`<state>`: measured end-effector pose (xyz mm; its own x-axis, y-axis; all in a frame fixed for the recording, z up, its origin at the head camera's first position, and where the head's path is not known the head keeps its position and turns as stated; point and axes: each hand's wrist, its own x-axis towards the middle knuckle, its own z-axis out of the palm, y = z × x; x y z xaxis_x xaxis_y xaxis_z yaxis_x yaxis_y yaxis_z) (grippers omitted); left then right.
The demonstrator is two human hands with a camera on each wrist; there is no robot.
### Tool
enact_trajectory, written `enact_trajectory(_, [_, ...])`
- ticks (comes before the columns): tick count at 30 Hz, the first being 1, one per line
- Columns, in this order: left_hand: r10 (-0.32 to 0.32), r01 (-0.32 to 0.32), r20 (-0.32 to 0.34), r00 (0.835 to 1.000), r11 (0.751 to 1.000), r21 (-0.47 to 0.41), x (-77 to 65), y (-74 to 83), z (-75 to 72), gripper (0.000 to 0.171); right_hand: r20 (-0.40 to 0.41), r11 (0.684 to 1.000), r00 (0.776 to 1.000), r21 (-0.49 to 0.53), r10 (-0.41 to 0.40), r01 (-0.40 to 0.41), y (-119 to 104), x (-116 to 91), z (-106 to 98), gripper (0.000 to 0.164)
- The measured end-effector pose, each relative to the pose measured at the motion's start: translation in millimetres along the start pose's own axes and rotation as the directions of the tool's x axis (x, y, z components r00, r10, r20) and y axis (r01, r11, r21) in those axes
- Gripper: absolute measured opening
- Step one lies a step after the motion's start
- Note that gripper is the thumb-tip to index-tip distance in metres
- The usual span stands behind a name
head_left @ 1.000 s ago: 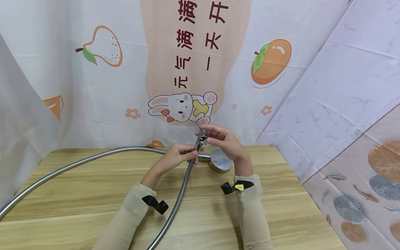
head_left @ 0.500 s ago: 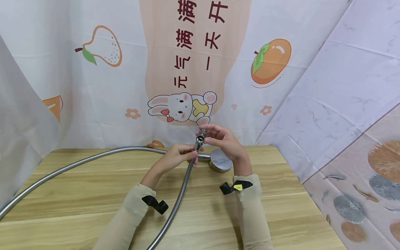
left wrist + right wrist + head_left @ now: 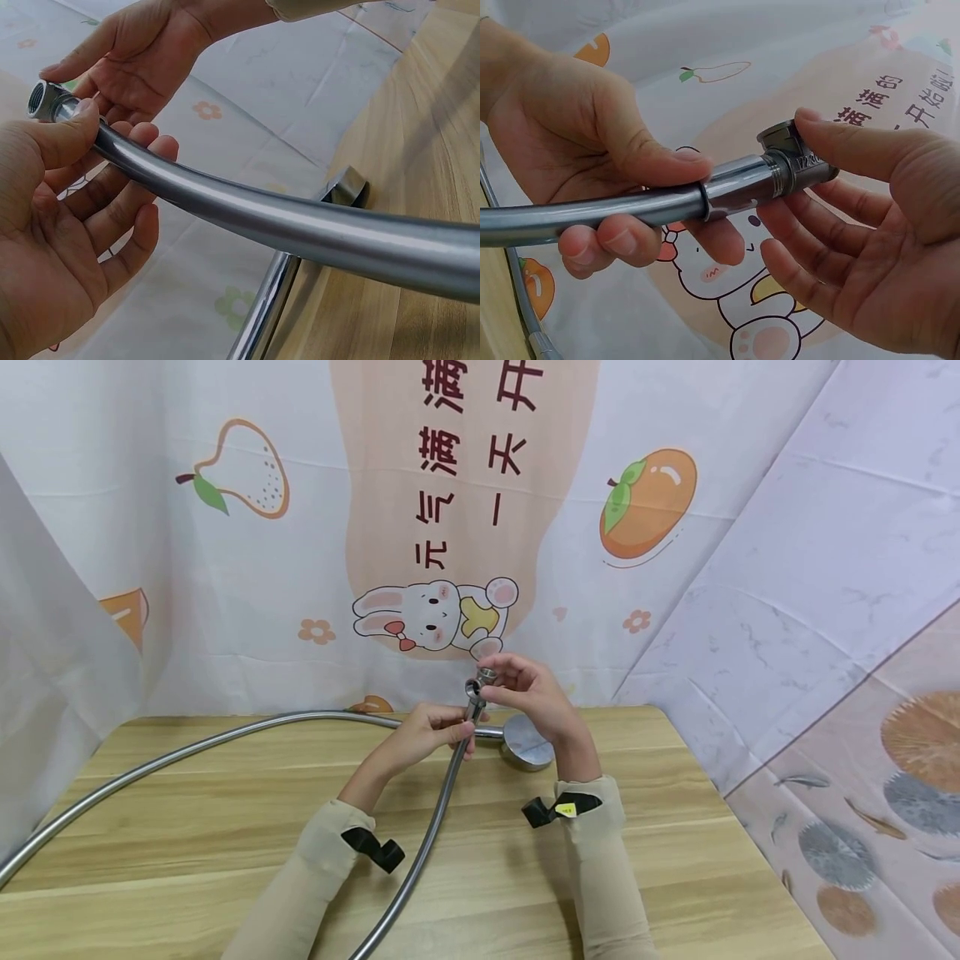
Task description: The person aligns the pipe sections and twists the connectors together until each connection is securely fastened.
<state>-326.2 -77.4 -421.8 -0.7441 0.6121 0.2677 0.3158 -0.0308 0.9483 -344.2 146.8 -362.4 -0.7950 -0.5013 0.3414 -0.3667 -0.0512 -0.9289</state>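
Note:
A grey metal shower hose (image 3: pixel 442 810) rises from the front of the table to both hands. My left hand (image 3: pixel 420 739) grips its chrome end, thumb on top and fingers below. Screwed onto that end is a metal tee fitting (image 3: pixel 799 154) with two open ports and threads showing at the joint. My right hand (image 3: pixel 536 693) pinches the tee, its thumb (image 3: pixel 847 146) at the side port and fingers beneath. In the left wrist view a threaded port of the tee fitting (image 3: pixel 45 101) faces left, past my left thumb.
A chrome shower head (image 3: pixel 527 743) with a round flat face lies at the back of the wooden table (image 3: pixel 675 860), behind the hands. Its hose (image 3: pixel 225 735) curves off to the left. A printed curtain (image 3: pixel 262 568) hangs behind the table edge.
The tee's side port has swung to the left as my right hand turned it, with the thumb moving leftward. My left hand keeps its grip on the hose end.

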Motion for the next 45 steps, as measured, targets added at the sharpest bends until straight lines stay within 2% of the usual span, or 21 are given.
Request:
enact_trajectory(6, [0.001, -0.001, -0.007, 1.0, 1.0, 0.009, 1.2, 0.1, -0.3, 0.031, -0.043, 0.999, 0.999, -0.037, 0.007, -0.009, -2, 1, 3, 0.033])
enact_trajectory(13, [0.002, -0.002, -0.006, 1.0, 1.0, 0.008, 1.4, 0.2, 0.0, 0.031, -0.06, 0.997, 0.998, -0.071, -0.009, 0.005, -3, 3, 6, 0.036])
enact_trajectory(18, [-0.001, 0.001, -0.008, 1.0, 1.0, -0.003, 0.8, -0.3, -0.6, 0.031, -0.046, 0.997, 0.999, -0.082, -0.016, 0.012, -3, 2, 5, 0.035])
enact_trajectory(28, [-0.013, 0.013, -0.013, 1.0, 1.0, 0.015, -0.5, 0.9, -1.5, 0.031, 0.051, 0.993, 0.998, -0.105, -0.047, 0.053, -5, -4, -5, 0.039])
enact_trajectory(45, [-0.003, 0.003, -0.007, 1.0, 1.0, 0.013, -1.4, 2.2, -2.3, 0.034, 0.002, 0.996, 0.999, -0.081, -0.04, 0.04, -4, -2, 1, 0.038])
